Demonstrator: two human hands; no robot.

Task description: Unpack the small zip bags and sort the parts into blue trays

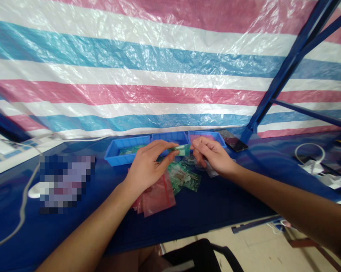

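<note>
My left hand [150, 162] pinches a small green plastic bag [184, 150] between thumb and fingers, raised over the table. At the bag's right end is my right hand [208, 152], its fingers curled closed; whether they grip the bag's edge I cannot make out. Below both hands lies a heap of small green bags [191, 181] with things inside too small to name. Flat red zip bags [160, 198] lie in front of the heap, partly under my left hand. Some clear bags [211, 172] rest under my right hand.
Behind my hands stand a left blue bin [113, 160] with green bags inside, a middle blue bin [170, 136] and a right blue bin [221, 139] with reddish contents. A dark phone-like slab [234, 140] lies right. A white cable [24, 204] runs along the left.
</note>
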